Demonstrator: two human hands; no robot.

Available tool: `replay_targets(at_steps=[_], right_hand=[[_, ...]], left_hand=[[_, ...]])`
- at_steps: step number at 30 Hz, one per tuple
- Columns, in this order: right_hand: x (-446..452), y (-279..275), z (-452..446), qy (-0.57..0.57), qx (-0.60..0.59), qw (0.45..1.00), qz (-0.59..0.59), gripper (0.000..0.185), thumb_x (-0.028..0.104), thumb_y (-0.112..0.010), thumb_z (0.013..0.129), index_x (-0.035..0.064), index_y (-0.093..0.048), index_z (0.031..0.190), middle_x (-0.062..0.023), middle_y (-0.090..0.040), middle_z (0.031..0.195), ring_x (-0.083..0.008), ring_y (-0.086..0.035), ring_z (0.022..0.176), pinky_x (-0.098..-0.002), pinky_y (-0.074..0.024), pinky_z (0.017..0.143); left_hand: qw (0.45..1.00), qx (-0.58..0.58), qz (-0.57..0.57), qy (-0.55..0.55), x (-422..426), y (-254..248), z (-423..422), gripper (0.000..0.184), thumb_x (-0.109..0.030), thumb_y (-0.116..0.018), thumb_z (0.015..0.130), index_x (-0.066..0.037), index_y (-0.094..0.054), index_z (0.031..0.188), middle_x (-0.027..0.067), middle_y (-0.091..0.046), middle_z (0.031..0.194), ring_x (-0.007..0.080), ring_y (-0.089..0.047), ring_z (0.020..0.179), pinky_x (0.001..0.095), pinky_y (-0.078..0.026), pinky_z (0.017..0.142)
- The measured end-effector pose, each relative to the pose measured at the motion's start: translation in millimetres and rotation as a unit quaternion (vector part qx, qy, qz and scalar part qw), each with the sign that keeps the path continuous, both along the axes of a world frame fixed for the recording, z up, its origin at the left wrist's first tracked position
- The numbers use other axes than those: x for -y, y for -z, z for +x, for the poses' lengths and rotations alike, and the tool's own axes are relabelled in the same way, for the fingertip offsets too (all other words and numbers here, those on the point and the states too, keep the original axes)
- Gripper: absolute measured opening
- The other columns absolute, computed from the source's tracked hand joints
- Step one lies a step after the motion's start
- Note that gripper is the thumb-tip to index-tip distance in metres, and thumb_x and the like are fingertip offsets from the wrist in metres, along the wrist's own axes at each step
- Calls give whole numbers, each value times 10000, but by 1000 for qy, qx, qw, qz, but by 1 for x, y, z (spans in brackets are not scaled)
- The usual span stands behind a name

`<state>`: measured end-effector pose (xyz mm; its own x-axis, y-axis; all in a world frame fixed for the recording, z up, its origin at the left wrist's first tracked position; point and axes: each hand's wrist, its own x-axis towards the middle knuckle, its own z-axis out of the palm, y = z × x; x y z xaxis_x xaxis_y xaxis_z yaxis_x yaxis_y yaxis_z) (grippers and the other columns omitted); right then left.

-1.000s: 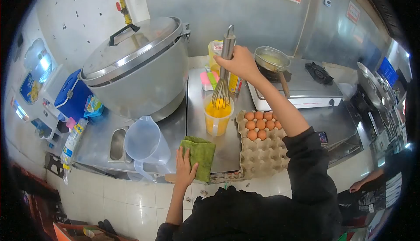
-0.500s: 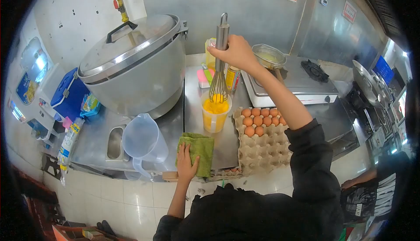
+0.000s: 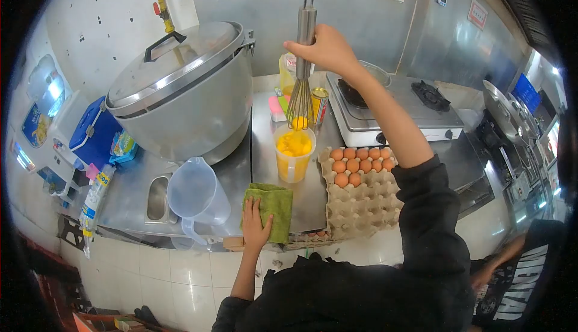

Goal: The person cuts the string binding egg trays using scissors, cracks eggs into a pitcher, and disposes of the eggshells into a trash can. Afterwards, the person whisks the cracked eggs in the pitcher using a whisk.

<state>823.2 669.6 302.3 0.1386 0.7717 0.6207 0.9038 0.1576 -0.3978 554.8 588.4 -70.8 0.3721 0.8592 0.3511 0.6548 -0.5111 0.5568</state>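
Wrapped around the metal handle of the whisk point(image 3: 299, 106), my right hand point(image 3: 328, 47) holds it upright over a clear pitcher point(image 3: 291, 166). A yellow yolk clings inside the whisk's wires, and more yolks point(image 3: 294, 144) fill the pitcher's upper part. My left hand point(image 3: 255, 226) lies with fingers spread on a folded green cloth point(image 3: 278, 211) at the counter's front edge. Brown eggs point(image 3: 364, 165) sit in the back rows of a cardboard tray point(image 3: 361, 211) to the right. An empty translucent jug point(image 3: 195, 190) stands left of the cloth.
A large lidded pot point(image 3: 186, 103) fills the back left. Behind the pitcher are a can point(image 3: 320, 106) and a pink box point(image 3: 278, 109). A gas stove point(image 3: 415, 112) stands at the back right, partly behind my right arm. Another person's arm point(image 3: 503, 256) shows at the lower right.
My right hand has raised the whisk, so its wires are now mostly above the pitcher with a yolk in them. My left hand stays on the cloth.
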Motion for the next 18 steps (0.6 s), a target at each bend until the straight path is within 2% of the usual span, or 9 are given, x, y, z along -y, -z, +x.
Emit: replay_targets(at_steps=[1,3,9,18], right_hand=[[0,-2,1,1,0,1000,0,499,483,-662,652,1,-588,551,-90,-582,526,-191,-584,490,-311,-456,501],[-2,-9,4,-4,-13,1000,-14,502,514,-633,616,13,-603,613,-109,-599,584,-254,-610,590,-365,-477,560],[2,-18,4,-31,-38,999,18,507,505,-632,617,-1,-612,602,-125,-596,573,-260,-600,561,-363,-471,552],[1,-12,1,-13,-24,1000,11,510,497,-641,612,-12,-601,587,-127,-579,553,-262,-586,541,-371,-462,532]], left_hand=[[1000,-1,-1,-1,0,-1,0,604,-332,-542,815,-57,-333,1310,173,-271,1387,356,-239,1288,489,-213,1037],[1000,-3,-1,-1,0,0,0,605,-331,-544,812,-57,-333,1309,175,-275,1385,356,-241,1288,489,-213,1037],[1000,1,6,0,0,1,-1,608,-331,-546,810,-56,-334,1309,175,-278,1383,353,-246,1286,485,-215,1038],[1000,3,-2,-5,0,3,0,604,-326,-547,810,-54,-338,1306,171,-274,1388,352,-243,1289,481,-216,1039]])
